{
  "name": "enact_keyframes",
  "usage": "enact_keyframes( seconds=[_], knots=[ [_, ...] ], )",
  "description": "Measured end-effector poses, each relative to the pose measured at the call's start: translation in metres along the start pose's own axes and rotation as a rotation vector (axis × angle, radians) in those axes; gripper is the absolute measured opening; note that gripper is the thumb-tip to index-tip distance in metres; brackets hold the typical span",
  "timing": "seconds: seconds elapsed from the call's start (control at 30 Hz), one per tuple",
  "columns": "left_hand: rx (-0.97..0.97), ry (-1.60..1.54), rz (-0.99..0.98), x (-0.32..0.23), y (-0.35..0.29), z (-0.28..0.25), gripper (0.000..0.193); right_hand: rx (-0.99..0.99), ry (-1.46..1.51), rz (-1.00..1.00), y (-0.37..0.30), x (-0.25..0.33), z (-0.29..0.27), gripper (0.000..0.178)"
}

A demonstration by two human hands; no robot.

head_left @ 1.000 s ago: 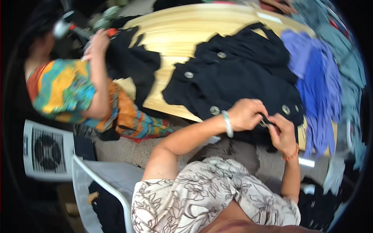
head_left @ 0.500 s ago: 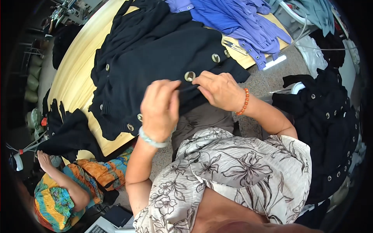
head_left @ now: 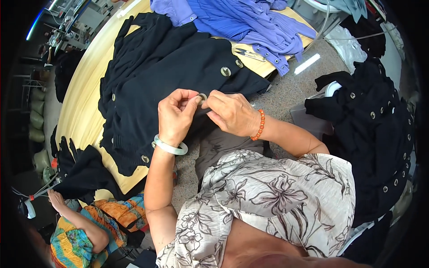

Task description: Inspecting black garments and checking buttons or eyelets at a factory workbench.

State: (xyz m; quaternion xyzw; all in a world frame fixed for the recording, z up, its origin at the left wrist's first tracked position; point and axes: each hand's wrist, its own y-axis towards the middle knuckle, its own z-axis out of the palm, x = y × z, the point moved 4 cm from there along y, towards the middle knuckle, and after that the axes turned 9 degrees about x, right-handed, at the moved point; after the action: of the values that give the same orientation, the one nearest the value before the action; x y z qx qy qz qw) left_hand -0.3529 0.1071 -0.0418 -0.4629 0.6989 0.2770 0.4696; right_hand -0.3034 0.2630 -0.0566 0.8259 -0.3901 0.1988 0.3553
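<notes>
Black buttoned garment (head_left: 170, 67): spread flat across the pale wooden counter (head_left: 85, 102), its near hem drawn off the counter edge toward the person's lap so the worked spot sits close under the eyes. Round metallic button (head_left: 203, 96): at that near hem, pinched between both hands, apparently held steady for fine work on it. Left hand (head_left: 176, 117): fingers curled shut, thumb and forefinger closed on the black cloth just left of the button; a pale green bangle (head_left: 170, 147) rides the wrist. Right hand (head_left: 230, 114): fingers closed on the same fold from the right side of the button, bracing it; an orange bead bracelet (head_left: 259, 126) on the wrist. Whether either hand also carries a needle or thread is too small to tell. Two further buttons (head_left: 226, 71): on the garment beyond the held one, toward the far side of the counter. Purple pleated garment (head_left: 250, 22): heaped on the counter beyond the black garment. Small snips (head_left: 250, 54): on the counter between the two garments, within reach. Pile of black buttoned garments (head_left: 380, 134): right of the black garment, off the counter. Another person in bright patterned clothing (head_left: 85, 232): left and nearer, off the counter end, hand on dark cloth.
</notes>
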Motion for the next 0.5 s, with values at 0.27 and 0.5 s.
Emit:
enact_keyframes(
  seconds=[0.27,0.5],
  knots=[
    [0.028,-0.158,-0.056,0.005,-0.002,-0.011,0.012,-0.109,-0.137,-0.040,0.015,0.019,-0.009,0.044],
    [0.160,0.020,-0.002,-0.002,-0.009,-0.007,0.025,0.031,-0.143,-0.056,0.007,-0.001,-0.001,0.040]
  ],
)
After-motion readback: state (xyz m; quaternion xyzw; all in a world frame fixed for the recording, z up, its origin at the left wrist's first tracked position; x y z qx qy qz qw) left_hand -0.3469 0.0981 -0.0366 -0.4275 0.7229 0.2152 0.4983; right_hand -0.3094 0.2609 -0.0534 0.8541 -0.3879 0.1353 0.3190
